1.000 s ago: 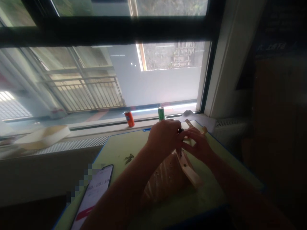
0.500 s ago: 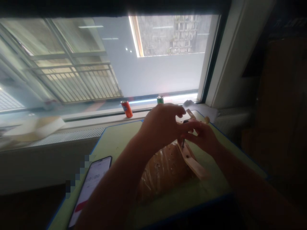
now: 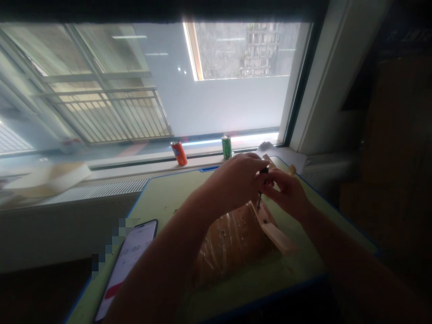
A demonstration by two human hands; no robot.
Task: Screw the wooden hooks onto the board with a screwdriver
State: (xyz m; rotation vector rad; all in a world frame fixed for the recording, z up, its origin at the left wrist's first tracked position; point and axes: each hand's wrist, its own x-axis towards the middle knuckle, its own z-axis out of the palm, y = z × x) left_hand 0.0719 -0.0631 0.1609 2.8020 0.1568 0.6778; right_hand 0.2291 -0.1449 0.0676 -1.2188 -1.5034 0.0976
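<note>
A screwdriver (image 3: 259,199) stands nearly upright, its dark handle mostly hidden by fingers and its thin shaft pointing down. My left hand (image 3: 236,180) reaches over from the left, its fingers closed at the handle. From the right, my right hand (image 3: 286,189) pinches the same tool lower down. The tip meets a pale wooden strip (image 3: 278,237), which has a dark hole or screw nearer to me. Under the strip's left side lies a brown block (image 3: 232,243) covered in clear, wrinkled plastic or tape; my left forearm hides part of it.
A light green table (image 3: 168,191) with blue edging carries a phone (image 3: 130,261) showing a timer at left. On the windowsill stand an orange can (image 3: 179,154) and a green can (image 3: 226,147). More wooden pieces (image 3: 292,169) lie at the table's far right, beside white crumpled material (image 3: 290,157).
My left hand has lowered and its raised fingers have closed in at the screwdriver's handle. The green can shows more fully. My right hand has barely moved.
</note>
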